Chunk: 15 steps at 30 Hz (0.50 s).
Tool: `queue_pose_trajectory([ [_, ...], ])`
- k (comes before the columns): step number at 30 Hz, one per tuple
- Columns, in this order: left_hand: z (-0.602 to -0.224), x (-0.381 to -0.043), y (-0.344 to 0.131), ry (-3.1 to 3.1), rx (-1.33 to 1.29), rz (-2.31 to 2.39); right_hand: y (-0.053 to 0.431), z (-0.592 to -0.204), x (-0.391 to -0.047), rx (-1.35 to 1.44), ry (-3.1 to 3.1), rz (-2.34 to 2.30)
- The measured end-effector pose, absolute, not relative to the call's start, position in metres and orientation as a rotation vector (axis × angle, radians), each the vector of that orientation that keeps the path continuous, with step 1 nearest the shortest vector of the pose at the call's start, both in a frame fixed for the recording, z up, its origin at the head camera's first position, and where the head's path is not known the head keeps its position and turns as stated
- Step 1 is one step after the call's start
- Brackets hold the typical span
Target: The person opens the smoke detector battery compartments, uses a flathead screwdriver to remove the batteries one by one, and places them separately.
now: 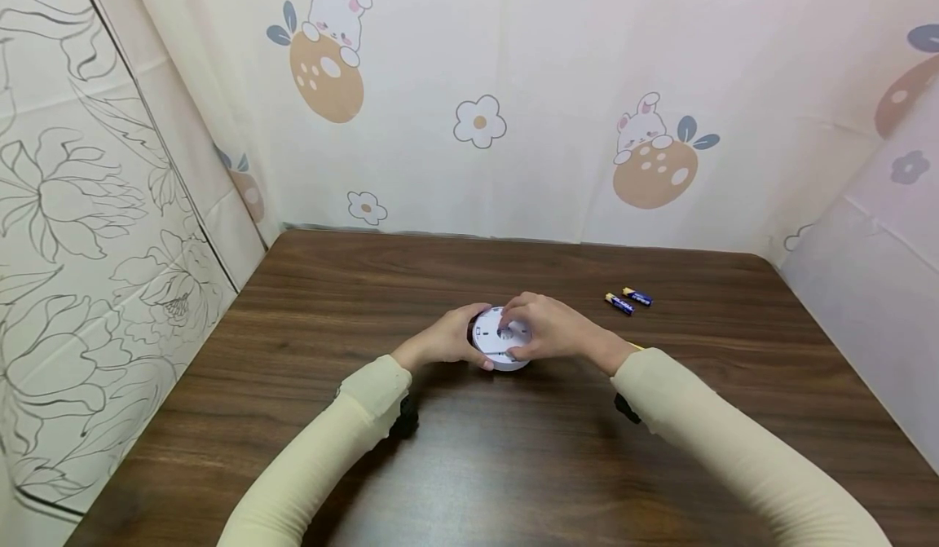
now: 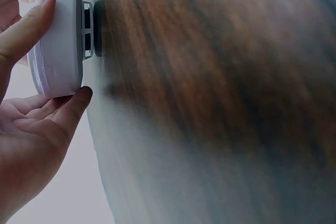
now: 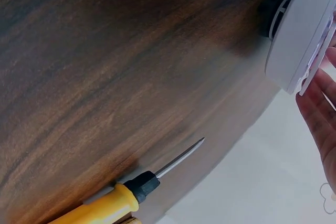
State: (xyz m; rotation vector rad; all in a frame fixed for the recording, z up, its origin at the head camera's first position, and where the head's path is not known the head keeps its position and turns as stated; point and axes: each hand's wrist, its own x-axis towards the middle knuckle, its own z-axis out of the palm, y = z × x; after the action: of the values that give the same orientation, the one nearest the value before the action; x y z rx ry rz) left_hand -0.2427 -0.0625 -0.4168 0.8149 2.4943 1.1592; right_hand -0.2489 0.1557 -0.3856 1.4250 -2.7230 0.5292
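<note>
A round white smoke detector (image 1: 487, 341) is held near the middle of the table, its flat slotted back facing up and its vented side down. My left hand (image 1: 449, 337) grips it round its left side, thumb at the near rim; in the left wrist view fingers and thumb span the white body (image 2: 62, 51). My right hand (image 1: 552, 327) has curled fingers on the back plate, gripping at its right part and centre. In the right wrist view, a thin edge of the plate (image 3: 311, 74) stands slightly off the body. Fingers hide part of the back.
Two blue-and-yellow batteries (image 1: 619, 303) lie at the back right of the brown wooden table (image 1: 352, 278). A screwdriver with a yellow and black handle (image 3: 107, 205) lies beside my right forearm, mostly hidden in the head view. Curtains printed with rabbits hang behind.
</note>
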Motion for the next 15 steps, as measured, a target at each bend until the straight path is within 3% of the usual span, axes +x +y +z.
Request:
queue_pose_trajectory([
  [15,-0.4169,-0.2439,-0.0625,2.513,0.797,1.131,0.1552,-0.3855,-0.2501,1.473,-2.739,0.503],
])
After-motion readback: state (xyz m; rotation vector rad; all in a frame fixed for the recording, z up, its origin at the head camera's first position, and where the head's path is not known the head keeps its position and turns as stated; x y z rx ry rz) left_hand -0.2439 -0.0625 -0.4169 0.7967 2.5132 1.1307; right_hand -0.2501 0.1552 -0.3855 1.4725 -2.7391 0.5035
